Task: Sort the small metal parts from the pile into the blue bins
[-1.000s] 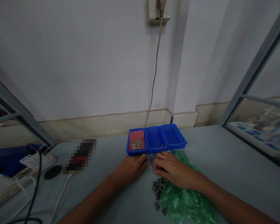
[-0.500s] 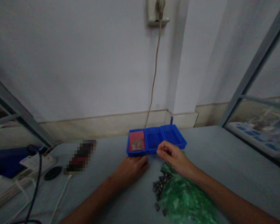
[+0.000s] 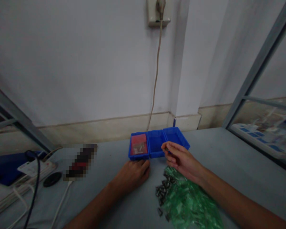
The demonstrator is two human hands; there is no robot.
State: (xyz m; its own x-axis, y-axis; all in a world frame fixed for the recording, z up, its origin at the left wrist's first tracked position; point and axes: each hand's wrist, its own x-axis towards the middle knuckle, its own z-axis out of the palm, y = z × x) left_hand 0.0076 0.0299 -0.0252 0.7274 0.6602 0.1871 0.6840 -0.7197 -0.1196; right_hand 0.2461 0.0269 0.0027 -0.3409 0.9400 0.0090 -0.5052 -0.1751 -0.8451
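Note:
My right hand (image 3: 181, 159) is raised just in front of the blue bins, palm turned partly up. Its thumb and forefinger pinch a small dark metal piece (image 3: 166, 148), mostly covered by the fingertips. Below it, a green plastic bag (image 3: 190, 203) lies with a pile of small grey metal pieces (image 3: 164, 189) spilling from its left side. My left hand (image 3: 134, 173) rests on the table, fingers curled together, against the front of the left blue bin (image 3: 138, 157). That bin contains a pink sheet (image 3: 138, 138) and a small clear packet (image 3: 139, 148).
The middle blue bin (image 3: 156, 141) and right blue bin (image 3: 176, 136) adjoin the left one. A pixelated device (image 3: 81, 162) with a white cable lies left, near a round black disc (image 3: 52, 179) and a power strip (image 3: 21, 187). Metal frame bars (image 3: 248, 76) flank the table.
My right hand has turned palm-up, and its fingertips now show a small dark piece between them. My left hand stays beside the bin. The view has shifted slightly.

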